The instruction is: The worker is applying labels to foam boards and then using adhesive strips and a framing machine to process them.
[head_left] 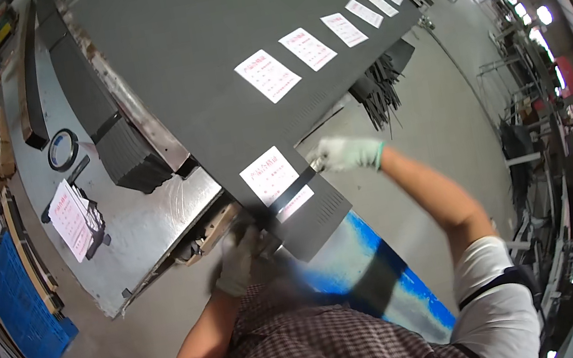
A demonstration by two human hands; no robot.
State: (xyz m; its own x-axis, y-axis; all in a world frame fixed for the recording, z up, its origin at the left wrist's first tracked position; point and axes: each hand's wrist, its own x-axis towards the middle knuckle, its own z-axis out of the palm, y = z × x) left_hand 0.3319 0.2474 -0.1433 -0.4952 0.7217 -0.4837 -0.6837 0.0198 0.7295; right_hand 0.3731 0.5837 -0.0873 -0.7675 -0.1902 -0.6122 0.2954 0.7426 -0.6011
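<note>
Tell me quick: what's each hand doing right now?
Left hand: closed on the near end of the black strip.
Right hand: closed on the strip's far end.

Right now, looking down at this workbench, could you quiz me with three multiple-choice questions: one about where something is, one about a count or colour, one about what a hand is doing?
1. Where does the ring-shaped roll of tape lie?
A. on the metal table, left of the dark panels
B. on the blue crate
C. on the top panel

2. How many white paper labels show on the dark panels?
A. two
B. six
C. ten

3. What is the right hand doing?
A. hanging free
B. resting flat on the floor
C. gripping one end of a dark strip

Answers:
1. A: the tape roll lies on the metal table.
2. B: five labels run along the far panel edge and one label sits near the hands.
3. C: the gloved right hand pinches the dark strip stretched across that label toward the left hand.
</note>
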